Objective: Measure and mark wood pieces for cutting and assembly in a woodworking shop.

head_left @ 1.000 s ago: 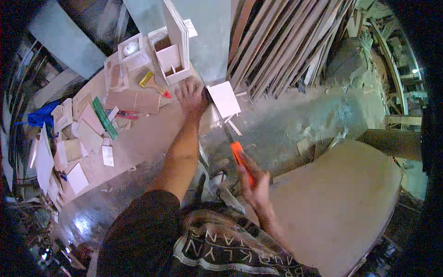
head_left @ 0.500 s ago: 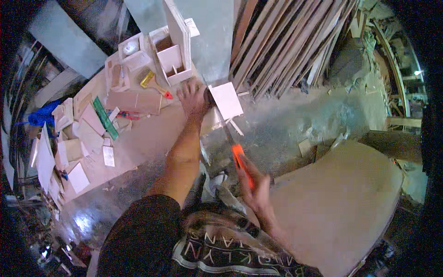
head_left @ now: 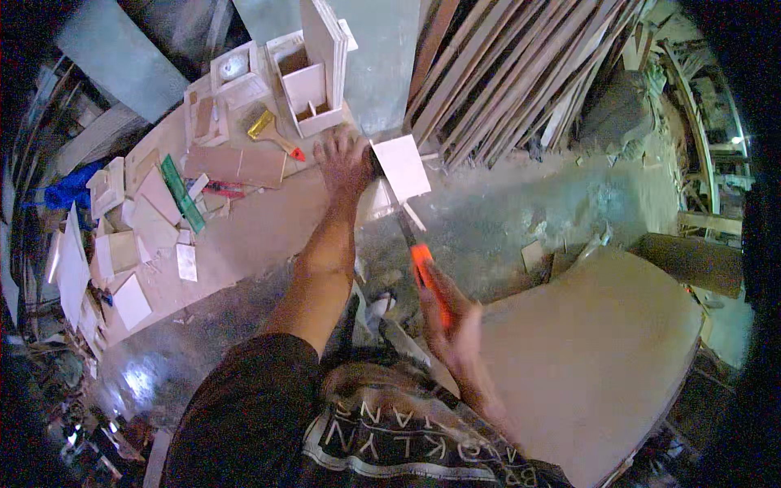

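My right hand (head_left: 455, 325) is closed around the orange handle of a handsaw (head_left: 421, 259). The saw's blade runs up and away from me, along the left side of a pale square piece of board (head_left: 403, 169), and part of it is hidden there. Just left of the blade, my left hand (head_left: 343, 161) presses down at the edge of the workbench (head_left: 277, 215) with its fingers spread. What lies beneath that palm is mostly covered. A thin pale strip (head_left: 414, 217) sticks out below the square piece, next to the blade.
Beyond my left hand stands a divided wooden box (head_left: 305, 93). A paintbrush (head_left: 272, 134), a brown board (head_left: 236, 165), a green strip (head_left: 183, 193) and several offcuts lie on the bench. Long planks (head_left: 496, 81) lean at the back right. A large brown panel (head_left: 586, 350) is at lower right.
The view has shifted a little, so the bench and square piece sit slightly higher. Both hands keep nearly the same places, with the saw still at the square piece.
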{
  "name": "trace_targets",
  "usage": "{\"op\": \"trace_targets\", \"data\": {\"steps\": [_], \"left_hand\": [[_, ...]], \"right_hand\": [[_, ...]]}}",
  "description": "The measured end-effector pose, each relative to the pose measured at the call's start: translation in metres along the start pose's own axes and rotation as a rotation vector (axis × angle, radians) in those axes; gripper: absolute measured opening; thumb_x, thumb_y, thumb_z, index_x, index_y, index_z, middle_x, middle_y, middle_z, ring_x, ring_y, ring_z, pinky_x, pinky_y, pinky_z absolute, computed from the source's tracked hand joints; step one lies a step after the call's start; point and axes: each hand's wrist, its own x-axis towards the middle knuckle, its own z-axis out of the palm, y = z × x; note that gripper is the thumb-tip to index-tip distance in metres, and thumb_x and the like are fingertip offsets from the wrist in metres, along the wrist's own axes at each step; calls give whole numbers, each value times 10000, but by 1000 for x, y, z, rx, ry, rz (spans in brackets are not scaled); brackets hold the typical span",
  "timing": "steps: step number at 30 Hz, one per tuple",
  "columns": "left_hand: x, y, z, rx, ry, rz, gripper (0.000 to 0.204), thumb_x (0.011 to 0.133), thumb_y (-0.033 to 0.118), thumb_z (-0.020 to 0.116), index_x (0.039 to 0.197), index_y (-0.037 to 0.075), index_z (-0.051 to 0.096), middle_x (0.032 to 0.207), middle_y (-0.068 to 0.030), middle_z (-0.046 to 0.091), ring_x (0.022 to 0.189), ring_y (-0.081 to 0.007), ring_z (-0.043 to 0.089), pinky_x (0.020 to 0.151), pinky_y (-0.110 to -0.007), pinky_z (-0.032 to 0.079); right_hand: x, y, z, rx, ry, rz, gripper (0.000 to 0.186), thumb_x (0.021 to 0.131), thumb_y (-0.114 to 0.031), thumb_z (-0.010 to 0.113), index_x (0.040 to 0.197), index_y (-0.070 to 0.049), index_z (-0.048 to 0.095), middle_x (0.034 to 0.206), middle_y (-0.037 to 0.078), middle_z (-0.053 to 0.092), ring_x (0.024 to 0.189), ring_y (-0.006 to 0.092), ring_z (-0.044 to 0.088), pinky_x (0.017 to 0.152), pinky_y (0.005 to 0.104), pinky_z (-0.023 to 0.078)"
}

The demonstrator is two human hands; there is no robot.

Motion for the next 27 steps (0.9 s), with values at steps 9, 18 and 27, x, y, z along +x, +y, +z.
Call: {"op": "trace_targets", "data": {"steps": [9, 18, 27], "left_hand": [[-2, 4, -5, -12, 3, -13, 256, 854, 348, 573, 1047, 200, 652, 1384, -122, 467, 1347, -369, 351, 1068, -655, 204], [0, 8, -9, -13, -27, -18, 250, 855, 335, 565, 1026, 177, 655, 1352, -137, 488, 1318, -357, 385, 1043, -661, 246], [-2, 8, -14, 3, -13, 16, 247, 854, 313, 572, 1045, 189, 669, 1356, -106, 487, 1300, -351, 404, 1036, -635, 273]], "right_hand": [[60, 43, 40, -92, -130, -39, 339, 959, -132, 526, 1224, 63, 606, 1067, 223, 697, 832, 164, 648, 753, 293, 513], [-36, -9, -23, 77, 6, 145, 340, 953, -112, 548, 1246, 55, 594, 1087, 219, 691, 984, 211, 662, 868, 326, 508], [30, 44, 26, 24, 83, -83, 339, 934, -99, 560, 1243, 36, 599, 1066, 210, 681, 880, 194, 620, 813, 341, 498]]}}
